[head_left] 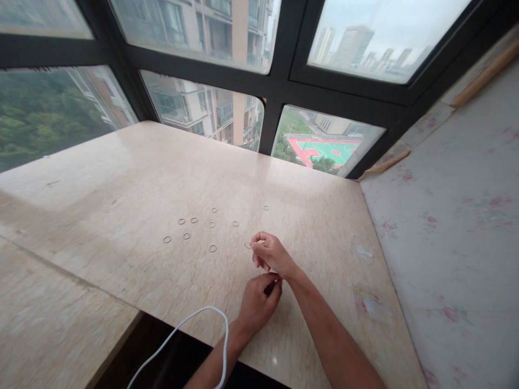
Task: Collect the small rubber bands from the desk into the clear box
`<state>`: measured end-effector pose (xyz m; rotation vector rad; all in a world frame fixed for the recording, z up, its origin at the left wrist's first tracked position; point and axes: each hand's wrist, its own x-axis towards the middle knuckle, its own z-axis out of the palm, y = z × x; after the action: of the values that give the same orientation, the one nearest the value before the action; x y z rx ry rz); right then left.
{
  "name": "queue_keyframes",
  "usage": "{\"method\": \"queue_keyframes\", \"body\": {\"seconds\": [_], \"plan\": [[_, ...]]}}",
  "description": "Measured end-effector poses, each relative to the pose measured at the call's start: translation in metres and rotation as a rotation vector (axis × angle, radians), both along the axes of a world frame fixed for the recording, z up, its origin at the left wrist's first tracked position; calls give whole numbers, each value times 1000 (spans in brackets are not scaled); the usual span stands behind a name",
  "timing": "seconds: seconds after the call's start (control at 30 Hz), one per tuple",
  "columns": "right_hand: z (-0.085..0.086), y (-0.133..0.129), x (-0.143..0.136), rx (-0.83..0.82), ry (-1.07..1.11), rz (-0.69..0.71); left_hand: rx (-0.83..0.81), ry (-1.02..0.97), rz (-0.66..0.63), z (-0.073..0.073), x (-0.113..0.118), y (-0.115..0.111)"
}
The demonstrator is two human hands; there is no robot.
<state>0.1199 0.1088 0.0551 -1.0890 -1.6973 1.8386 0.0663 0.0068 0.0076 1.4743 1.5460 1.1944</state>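
My right hand point(271, 253) is closed in a pinch on a thin ring point(247, 246), which pokes out to the left of the fingertips, just above the tabletop. Nearer to me, my left hand point(259, 301) has its thumb and fingertips pressed together beside my right wrist; whatever they hold, if anything, is hidden. Several similar thin rings lie flat and apart on the tabletop to the left, among them one ring point(213, 248) close by and another ring point(167, 239) at the far left. A single ring point(266, 208) lies beyond my right hand.
The pale marble-patterned tabletop point(121, 189) meets dark-framed windows point(275, 92) at the back and a floral wall point(446, 243) at right. A clear plastic bag point(371, 305) lies near that wall. A white cable point(194, 312) loops over my left forearm, above a dark gap.
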Motion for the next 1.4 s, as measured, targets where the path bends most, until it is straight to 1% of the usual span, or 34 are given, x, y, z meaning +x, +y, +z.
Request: {"method": "queue_keyframes", "body": {"seconds": [0.1, 0.2, 0.27, 0.43, 0.5, 0.57, 0.7, 0.8, 0.9, 1.03, 1.13, 1.27, 1.4], "plan": [[3, -6, 17, -304, 246, -113, 0, -35, 15, 3, -1, -1], [4, -7, 33, -503, 370, -153, -1, -75, 39, 7, -1, -2], [3, -8, 41, -562, 406, -165, 4, -82, 42, 10, -2, -3], [-2, -15, 54, -599, 494, -232, 41, -36, -1, 15, -1, -3], [-2, -19, 58, -583, 522, -265, 49, -18, -10, 15, -1, -3], [-1, -24, 63, -530, 526, -312, 47, -15, -5, 14, -1, -2], [2, -34, 75, -405, 525, -391, -4, -63, 78, 12, -3, 0], [4, -42, 87, -372, 555, -455, -31, -77, 98, 13, -3, 2], [4, -50, 102, -346, 563, -561, -27, -47, 90, 15, -3, 2], [5, -68, 123, -298, 539, -666, -17, -29, 94, 13, -4, 3], [6, -85, 140, -260, 521, -715, -17, -9, 93, 11, -5, 4], [10, -106, 163, -171, 438, -792, -24, 11, 86, 11, -4, 3], [13, -115, 188, -3, 247, -963, -16, 24, 85, 13, -4, 4]]}}
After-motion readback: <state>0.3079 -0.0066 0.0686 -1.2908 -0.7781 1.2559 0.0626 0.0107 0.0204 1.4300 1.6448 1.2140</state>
